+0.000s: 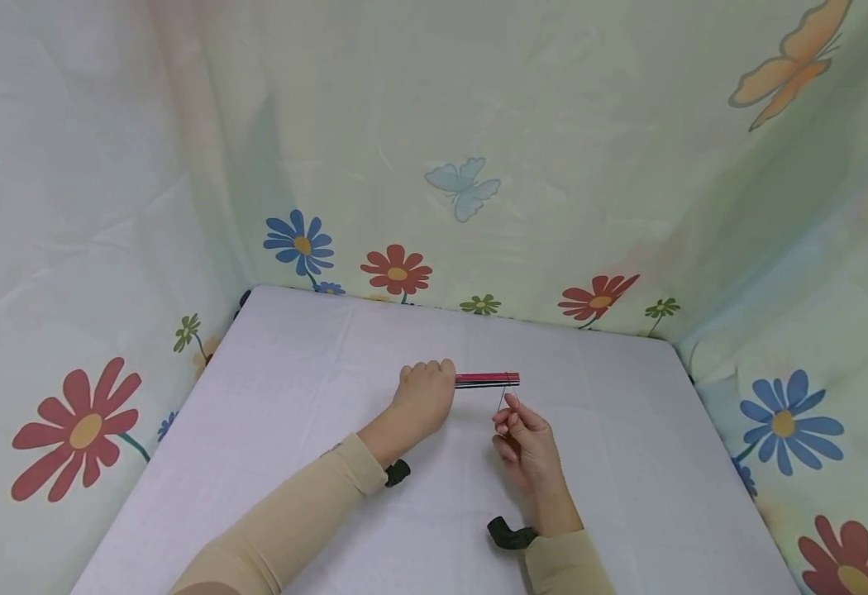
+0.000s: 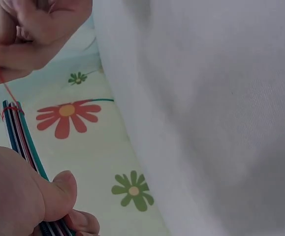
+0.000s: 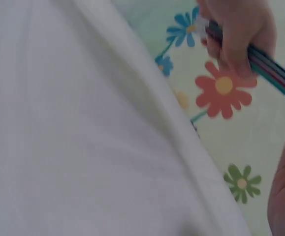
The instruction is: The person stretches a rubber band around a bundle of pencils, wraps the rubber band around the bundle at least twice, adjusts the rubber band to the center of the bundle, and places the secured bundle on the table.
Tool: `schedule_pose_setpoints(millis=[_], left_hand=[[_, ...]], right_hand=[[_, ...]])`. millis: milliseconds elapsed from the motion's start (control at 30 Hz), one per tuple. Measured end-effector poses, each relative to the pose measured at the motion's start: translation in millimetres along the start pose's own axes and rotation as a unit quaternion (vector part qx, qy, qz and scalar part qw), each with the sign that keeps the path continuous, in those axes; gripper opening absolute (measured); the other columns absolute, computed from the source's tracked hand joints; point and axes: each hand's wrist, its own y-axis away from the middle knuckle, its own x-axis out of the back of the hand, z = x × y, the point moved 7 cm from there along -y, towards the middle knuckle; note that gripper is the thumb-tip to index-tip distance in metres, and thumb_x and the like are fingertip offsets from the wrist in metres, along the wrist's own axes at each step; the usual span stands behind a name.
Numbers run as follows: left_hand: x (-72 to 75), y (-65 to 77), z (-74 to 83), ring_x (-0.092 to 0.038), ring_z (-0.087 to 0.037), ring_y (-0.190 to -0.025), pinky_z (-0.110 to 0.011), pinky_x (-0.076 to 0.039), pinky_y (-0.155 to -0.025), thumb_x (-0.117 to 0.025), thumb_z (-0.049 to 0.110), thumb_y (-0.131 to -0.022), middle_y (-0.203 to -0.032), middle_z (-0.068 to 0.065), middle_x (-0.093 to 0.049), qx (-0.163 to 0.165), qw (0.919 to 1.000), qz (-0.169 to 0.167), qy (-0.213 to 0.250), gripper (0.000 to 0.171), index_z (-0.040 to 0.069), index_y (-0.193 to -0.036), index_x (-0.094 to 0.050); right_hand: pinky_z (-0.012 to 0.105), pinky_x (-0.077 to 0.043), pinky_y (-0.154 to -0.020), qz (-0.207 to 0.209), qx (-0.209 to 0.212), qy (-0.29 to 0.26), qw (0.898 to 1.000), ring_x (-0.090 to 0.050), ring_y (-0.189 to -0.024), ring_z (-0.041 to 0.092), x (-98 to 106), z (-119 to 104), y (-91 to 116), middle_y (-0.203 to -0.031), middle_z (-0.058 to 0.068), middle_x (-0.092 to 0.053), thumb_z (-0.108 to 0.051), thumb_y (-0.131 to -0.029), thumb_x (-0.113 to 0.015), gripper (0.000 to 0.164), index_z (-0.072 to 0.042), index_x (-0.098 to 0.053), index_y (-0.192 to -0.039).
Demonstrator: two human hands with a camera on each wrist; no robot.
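My left hand (image 1: 426,397) grips a bundle of slim, pencil-like sticks (image 1: 482,380) in red, dark and teal, held level above the table. Their far ends stick out past its thumb side; whitish tips (image 3: 201,27) show at the opposite end. Near the far ends a thin red rubber band (image 2: 8,93) loops round the bundle. Its slack is drawn out from the sticks by my right hand (image 1: 527,442), whose thumb and fingertips pinch the stretched loop. In the left wrist view the band runs over the right fingers (image 2: 9,59).
A white cloth covers the table (image 1: 374,347). Curtains with printed flowers and butterflies (image 1: 464,186) enclose the back and both sides. Black wrist-worn pieces show at the left wrist (image 1: 398,473) and right wrist (image 1: 510,534).
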Motion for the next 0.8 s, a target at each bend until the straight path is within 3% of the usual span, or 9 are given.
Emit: schedule_pose_setpoints(millis=[133, 267, 367, 567, 800], left_hand=[[2.0, 0.9, 6.0, -0.059, -0.02, -0.08, -0.035, -0.038, -0.068, -0.062, 0.017, -0.107, -0.094, -0.006, -0.067, 0.005, 0.9998, -0.006, 0.021, 0.009, 0.01, -0.106, -0.056], [2.3, 1.0, 9.9, -0.061, -0.021, -0.082, -0.036, -0.038, -0.069, -0.063, 0.016, -0.106, -0.093, -0.006, -0.067, 0.012, 0.9996, 0.001, 0.026, 0.009, 0.01, -0.105, -0.056], [2.2, 1.2, 11.3, -0.063, -0.023, -0.084, -0.036, -0.038, -0.069, -0.062, 0.016, -0.106, -0.094, -0.006, -0.068, 0.017, 0.9994, 0.015, 0.025, 0.008, 0.011, -0.104, -0.056], [5.0, 4.5, 13.0, -0.058, -0.021, -0.079, -0.035, -0.035, -0.068, -0.06, 0.017, -0.108, -0.09, -0.006, -0.065, 0.02, 0.9989, 0.039, 0.014, 0.01, 0.011, -0.101, -0.056], [1.4, 7.4, 12.1, -0.058, -0.021, -0.083, -0.035, -0.033, -0.069, -0.057, 0.018, -0.109, -0.088, -0.005, -0.061, 0.036, 0.9968, 0.068, -0.022, 0.011, 0.012, -0.099, -0.056]], right_hand=[[0.019, -0.031, -0.061, 0.036, 0.018, -0.158, 0.987, -0.07, -0.088, 0.007, -16, 9, 4, -0.106, 0.001, -0.081, -0.021, -0.113, -0.042, 0.038, -0.019, -0.075, -0.131], [0.022, -0.052, -0.071, 0.085, 0.043, -0.27, 0.958, -0.072, -0.092, 0.012, -28, 13, 2, -0.109, 0.003, -0.08, -0.024, -0.113, -0.042, 0.035, -0.018, -0.073, -0.128], [0.026, -0.058, -0.077, 0.13, 0.061, -0.31, 0.94, -0.074, -0.091, 0.013, -31, 12, -1, -0.11, 0.004, -0.081, -0.025, -0.111, -0.047, 0.031, -0.016, -0.073, -0.125], [0.023, -0.06, -0.072, 0.204, 0.057, -0.371, 0.904, -0.076, -0.08, 0.012, -32, 8, -5, -0.106, 0.004, -0.083, -0.03, -0.103, -0.061, 0.029, -0.013, -0.076, -0.122], [0.023, -0.062, -0.075, 0.286, 0.041, -0.388, 0.875, -0.077, -0.076, 0.013, -28, 10, -2, -0.11, 0.008, -0.083, -0.023, -0.1, -0.069, 0.03, -0.008, -0.073, -0.126]])
